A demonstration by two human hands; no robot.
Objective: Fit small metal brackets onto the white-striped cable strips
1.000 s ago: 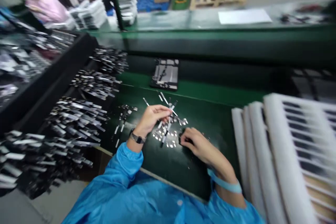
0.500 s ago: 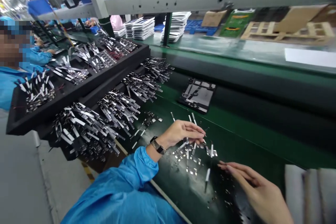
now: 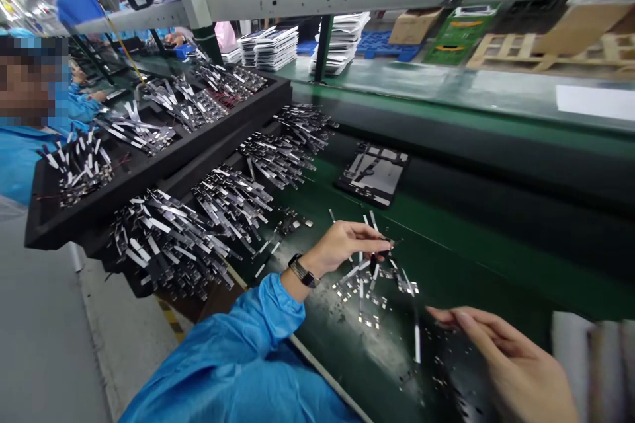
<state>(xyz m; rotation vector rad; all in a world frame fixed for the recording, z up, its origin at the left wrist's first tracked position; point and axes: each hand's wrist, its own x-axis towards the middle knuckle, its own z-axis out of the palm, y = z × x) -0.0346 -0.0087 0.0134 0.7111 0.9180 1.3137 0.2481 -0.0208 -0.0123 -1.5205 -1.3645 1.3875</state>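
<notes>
My left hand (image 3: 347, 246) has its thumb and fingers closed on a small dark flex cable (image 3: 391, 244) with bright metal bits. Under and beside it lies a loose pile of flex cables (image 3: 364, 287) with white strips and shiny contacts, on the green bench top (image 3: 342, 350). To the right, my right hand (image 3: 520, 353) pinches thumb against fingers; whatever is between the tips is too small to make out. Just left of those fingertips is a narrow strip with a white end (image 3: 417, 340); whether it is joined to the pinch cannot be told.
Black foam trays (image 3: 163, 165) full of flex cables stand at left, with bundles of strips (image 3: 163, 238) along the near side. A flat black-and-grey panel (image 3: 374, 173) lies behind my hands. White foam pieces (image 3: 578, 357) sit at far right. A co-worker's blue sleeve (image 3: 74, 106) shows at left.
The view has shifted slightly. The white-ended strip has moved right along with my right hand and now hangs or lies straighter. My left hand stays over the pile, still pinching.
</notes>
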